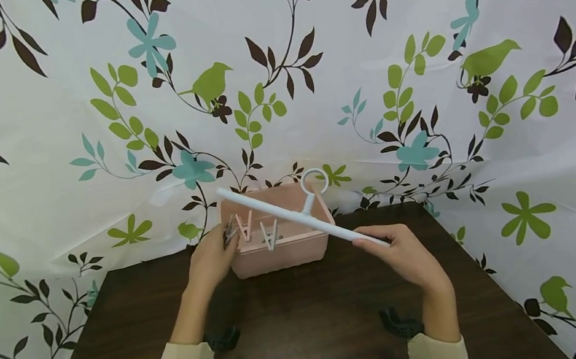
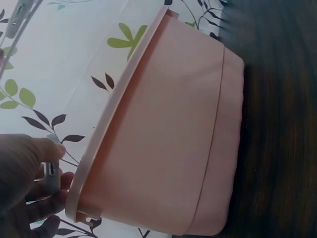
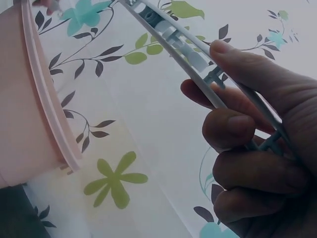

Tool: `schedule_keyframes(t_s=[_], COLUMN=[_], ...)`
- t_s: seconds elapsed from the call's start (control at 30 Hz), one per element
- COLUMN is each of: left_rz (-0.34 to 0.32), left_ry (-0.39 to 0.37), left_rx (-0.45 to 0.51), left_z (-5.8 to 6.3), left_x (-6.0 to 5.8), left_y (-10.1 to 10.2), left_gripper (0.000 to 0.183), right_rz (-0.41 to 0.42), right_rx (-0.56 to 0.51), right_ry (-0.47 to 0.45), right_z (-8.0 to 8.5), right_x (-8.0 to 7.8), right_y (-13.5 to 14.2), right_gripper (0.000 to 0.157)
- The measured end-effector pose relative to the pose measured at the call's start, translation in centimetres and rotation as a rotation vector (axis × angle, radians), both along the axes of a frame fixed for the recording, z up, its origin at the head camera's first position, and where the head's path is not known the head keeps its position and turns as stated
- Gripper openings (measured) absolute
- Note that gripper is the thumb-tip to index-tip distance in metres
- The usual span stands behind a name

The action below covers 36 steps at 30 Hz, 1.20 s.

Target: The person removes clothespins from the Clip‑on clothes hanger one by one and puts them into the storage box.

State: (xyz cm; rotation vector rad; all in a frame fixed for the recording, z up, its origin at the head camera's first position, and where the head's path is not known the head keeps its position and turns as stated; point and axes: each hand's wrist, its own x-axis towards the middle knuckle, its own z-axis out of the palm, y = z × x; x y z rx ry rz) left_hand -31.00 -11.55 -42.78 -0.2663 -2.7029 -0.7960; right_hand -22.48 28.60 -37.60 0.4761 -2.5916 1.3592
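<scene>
A white plastic bar (image 1: 276, 211) with a ring (image 1: 314, 182) on a short stem, like a hanger, slants over a pink basket (image 1: 280, 258). My right hand (image 1: 408, 254) grips its lower right end between thumb and fingers. Its ribbed, hollow underside shows in the right wrist view. At the basket's left rim, my left hand (image 1: 213, 259) pinches a grey clothespin (image 2: 52, 168) between thumb and fingers. A pink clothespin (image 1: 245, 226) and a white clothespin (image 1: 270, 235) stand at the front rim, legs spread upward.
Under the basket is a dark brown wooden table (image 1: 301, 339). A white sheet (image 1: 342, 91) printed with leaves, flowers and birds hangs behind and along both sides. Black straps (image 1: 399, 323) sit at my wrists.
</scene>
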Motion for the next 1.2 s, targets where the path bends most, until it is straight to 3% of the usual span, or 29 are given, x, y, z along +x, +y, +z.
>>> schedule_keyframes(t_s=[0.2,0.47,0.63,0.7,0.93,1.1,1.2], left_rz=[0.002,0.030,0.023,0.017,-0.070,-0.102,-0.109], left_ry=[0.067,0.019,0.106,0.122,0.044,0.003,-0.030], left_rx=[-0.092,-0.119,-0.127,-0.109,0.158,0.164,0.218], left_z=[0.2,1.2,1.6,1.8,2.5,2.9,3.1], left_x=[-1.1,-1.9,-2.1,-2.2,-2.4,-2.7,-2.6], left_y=[0.6,1.7,2.1,2.1,2.0,1.9,1.5], left_gripper=[0.025,0.030,0.042,0.043,0.049,0.047,0.046], right_rz=[0.013,0.038,0.041,0.042,0.041,0.024,0.019], right_rx=[-0.054,-0.115,-0.114,-0.112,-0.105,-0.105,-0.108], right_ry=[0.007,0.036,0.045,0.046,0.057,0.046,0.048], right_z=[-0.1,-0.2,-0.1,-0.2,-0.2,-0.4,-0.5], right_x=[-0.2,-0.2,-0.3,-0.4,-0.6,-0.8,-0.9], right_y=[-0.8,-1.8,-2.4,-2.5,-2.6,-2.7,-2.7], right_gripper=[0.027,0.023,0.024,0.025,0.026,0.029,0.029])
